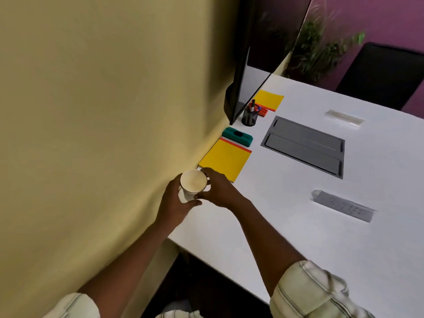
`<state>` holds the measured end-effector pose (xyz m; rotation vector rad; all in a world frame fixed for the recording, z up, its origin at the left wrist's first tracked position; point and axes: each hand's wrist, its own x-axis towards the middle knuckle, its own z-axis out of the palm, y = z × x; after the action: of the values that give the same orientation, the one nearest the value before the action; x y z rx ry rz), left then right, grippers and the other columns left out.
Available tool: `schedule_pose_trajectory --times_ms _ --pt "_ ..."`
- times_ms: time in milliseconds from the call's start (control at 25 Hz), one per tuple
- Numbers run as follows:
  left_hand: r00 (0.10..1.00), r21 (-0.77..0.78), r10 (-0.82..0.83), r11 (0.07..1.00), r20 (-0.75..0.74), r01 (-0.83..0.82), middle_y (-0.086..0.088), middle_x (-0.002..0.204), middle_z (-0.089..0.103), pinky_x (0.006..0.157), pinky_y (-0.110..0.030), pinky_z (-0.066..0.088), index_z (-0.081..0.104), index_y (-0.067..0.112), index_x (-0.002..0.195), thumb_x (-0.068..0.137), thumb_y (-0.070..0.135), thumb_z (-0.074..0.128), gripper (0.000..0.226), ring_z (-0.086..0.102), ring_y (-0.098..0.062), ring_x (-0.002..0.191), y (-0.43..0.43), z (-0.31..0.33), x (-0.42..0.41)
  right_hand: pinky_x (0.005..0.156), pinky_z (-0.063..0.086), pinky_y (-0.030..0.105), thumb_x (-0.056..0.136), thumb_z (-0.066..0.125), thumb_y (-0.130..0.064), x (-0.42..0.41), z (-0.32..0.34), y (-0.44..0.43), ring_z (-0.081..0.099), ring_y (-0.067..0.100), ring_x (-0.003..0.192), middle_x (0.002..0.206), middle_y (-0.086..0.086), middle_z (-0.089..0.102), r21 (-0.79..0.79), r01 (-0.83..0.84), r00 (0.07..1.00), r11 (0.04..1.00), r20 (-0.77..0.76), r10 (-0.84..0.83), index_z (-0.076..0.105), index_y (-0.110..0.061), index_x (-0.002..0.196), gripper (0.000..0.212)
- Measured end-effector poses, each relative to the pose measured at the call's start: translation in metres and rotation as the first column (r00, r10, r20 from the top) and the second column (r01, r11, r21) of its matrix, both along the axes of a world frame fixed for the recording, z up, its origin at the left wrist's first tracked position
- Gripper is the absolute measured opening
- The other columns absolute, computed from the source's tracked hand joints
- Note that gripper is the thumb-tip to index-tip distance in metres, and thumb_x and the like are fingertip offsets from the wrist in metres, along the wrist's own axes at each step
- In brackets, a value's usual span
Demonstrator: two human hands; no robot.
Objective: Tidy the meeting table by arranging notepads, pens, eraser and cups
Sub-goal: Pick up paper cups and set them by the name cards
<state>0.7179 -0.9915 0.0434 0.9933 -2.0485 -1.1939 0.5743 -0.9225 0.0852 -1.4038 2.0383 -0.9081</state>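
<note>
At the wall side of a white table [275, 214], a yellow notepad [226, 160] with a red strip along its far edge is lying just beyond the cup [193, 184], its near corner passing under the right hand [220, 190]. A teal eraser [237, 135] is sitting just past the notepad. Farther along, a black mesh holder [249, 117] is standing with pens [253, 105] in it, beside an orange block [263, 112] and a second notepad [268, 99]. A dark screen [238, 92] is rising over that group.

The cup is white paper, upright, its pale inside showing. The left hand [173, 203] is wrapping its fingers around the near side, thumb across the front; the right hand is curling over the far rim. Both are gripping the cup near the table's edge by the wall. Whether its base is touching the table cannot be told.

A grey hatch [302, 146] is lying flush in the tabletop, with a grey nameplate [344, 206] nearer and a clear strip [344, 118] farther off. A yellow wall [103, 111] is filling the left; a plant [321, 47], a black chair [378, 74] and a purple wall [390, 19] are standing behind.
</note>
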Motion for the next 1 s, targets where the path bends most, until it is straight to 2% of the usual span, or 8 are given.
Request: schedule_pose_trajectory --times_ms 120,240,400,560,760,880,1000 --pt "0.998 -0.045 -0.020 0.999 -0.053 0.018 0.004 0.134 0.050 0.094 -0.026 0.044 0.038 0.020 0.138 0.056 0.028 0.089 0.097 0.047 -0.010 0.118 0.025 0.029 0.019 0.087 0.052 0.032 0.071 0.084 -0.016 0.017 0.036 0.029 0.059 0.024 0.108 0.125 0.010 0.059 -0.024 -0.021 1.000 0.999 -0.019 0.020 0.052 -0.008 0.125 0.064" --pt "0.994 -0.099 -0.006 0.995 -0.112 -0.005 -0.001 0.137 0.048 0.094 -0.024 0.043 0.031 0.018 0.140 0.057 0.024 0.089 0.102 0.047 -0.012 0.121 0.049 0.064 0.032 0.089 0.052 0.035 0.073 0.083 -0.021 0.043 0.078 0.053 0.058 0.024 0.107 0.123 0.008 0.060 -0.033 0.004 1.000 0.999 -0.013 -0.005 0.053 -0.009 0.124 0.060" --pt "0.978 -0.163 0.016 0.985 -0.209 -0.051 -0.010 0.136 0.049 0.089 -0.024 0.043 0.032 0.011 0.139 0.066 0.012 0.084 0.089 0.050 -0.023 0.122 0.073 0.102 0.047 0.089 0.053 0.040 0.076 0.079 -0.036 0.083 0.122 0.082 0.057 0.023 0.104 0.121 0.006 0.060 -0.071 0.116 0.992 0.991 -0.035 -0.119 0.053 -0.012 0.124 0.060" --pt "0.965 -0.122 -0.067 0.992 -0.254 0.037 -0.008 0.134 0.051 0.088 -0.026 0.046 0.036 0.013 0.136 0.069 0.008 0.081 0.081 0.052 -0.024 0.120 0.107 0.124 0.093 0.085 0.054 0.038 0.078 0.076 -0.040 0.141 0.143 0.122 0.058 0.022 0.102 0.121 0.006 0.060 -0.083 0.229 0.972 0.970 -0.035 -0.233 0.052 -0.013 0.125 0.060" --pt "0.938 -0.260 -0.165 0.962 -0.305 0.085 -0.008 0.126 0.058 0.086 -0.029 0.046 0.045 0.011 0.130 0.067 0.007 0.082 0.074 0.056 -0.020 0.110 0.152 0.134 0.151 0.080 0.053 0.029 0.075 0.078 -0.041 0.224 0.145 0.176 0.056 0.013 0.098 0.117 0.001 0.060 -0.180 0.381 0.924 0.907 0.069 -0.375 0.051 -0.018 0.122 0.059" --pt "0.900 -0.278 -0.216 0.954 -0.378 0.112 -0.010 0.125 0.058 0.085 -0.027 0.043 0.044 0.010 0.131 0.068 0.004 0.079 0.073 0.055 -0.018 0.109 0.191 0.143 0.167 0.079 0.047 0.024 0.072 0.080 -0.043 0.252 0.154 0.213 0.054 0.011 0.103 0.121 0.001 0.059 -0.234 0.478 0.877 0.846 0.088 -0.472 0.050 -0.019 0.125 0.066" --pt "0.864 -0.264 -0.283 0.947 -0.416 0.183 -0.011 0.130 0.055 0.084 -0.014 0.042 0.040 0.009 0.135 0.070 0.010 0.077 0.075 0.053 -0.015 0.112 0.228 0.151 0.162 0.084 0.047 0.025 0.072 0.080 -0.045 0.260 0.164 0.254 0.053 0.017 0.113 0.131 0.001 0.055 -0.246 0.562 0.823 0.790 0.068 -0.564 0.043 -0.020 0.136 0.078"
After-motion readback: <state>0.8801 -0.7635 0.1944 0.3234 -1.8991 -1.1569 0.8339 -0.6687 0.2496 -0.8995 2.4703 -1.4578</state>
